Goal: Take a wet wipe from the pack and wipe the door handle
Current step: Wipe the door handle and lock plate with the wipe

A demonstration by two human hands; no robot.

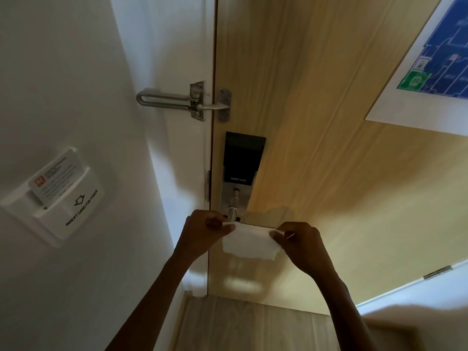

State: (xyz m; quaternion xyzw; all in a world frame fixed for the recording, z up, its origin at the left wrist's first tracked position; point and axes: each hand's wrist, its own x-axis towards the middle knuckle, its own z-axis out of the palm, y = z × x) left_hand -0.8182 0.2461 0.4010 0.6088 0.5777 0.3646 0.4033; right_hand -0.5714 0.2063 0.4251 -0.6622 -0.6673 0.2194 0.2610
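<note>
both hands were up in front of the door, holding a wipe [249, 243] stretched between them. the left hand [206, 228] pinched the wipe's upper left corner between thumb and fingers, and the right hand [298, 240] pinched the upper right corner the same way. the wipe was white, spread roughly flat, its lower edge hanging loose and ragged. it sat just below the lock, covering the spot where the handle [234, 209] came out; only the handle's metal stem showed above the wipe, and whether the wipe touched the handle could not be told.

the lock [241, 158] was a black panel on a silver plate, marked "smart lock", fixed near the left edge of the door [316, 122], a pale wood one. above the lock, a metal swing latch [187, 101] bridged the frame and the door, its loop lying against the white wall [63, 72]. on that wall, lower left, a white card holder [58, 198] held a card [57, 176] and read "insert card for power". a blue floor plan [430, 59] hung on the door at upper right. a small hinge [437, 272] showed at the right edge, and wood floor [240, 325] lay below the arms.
</note>
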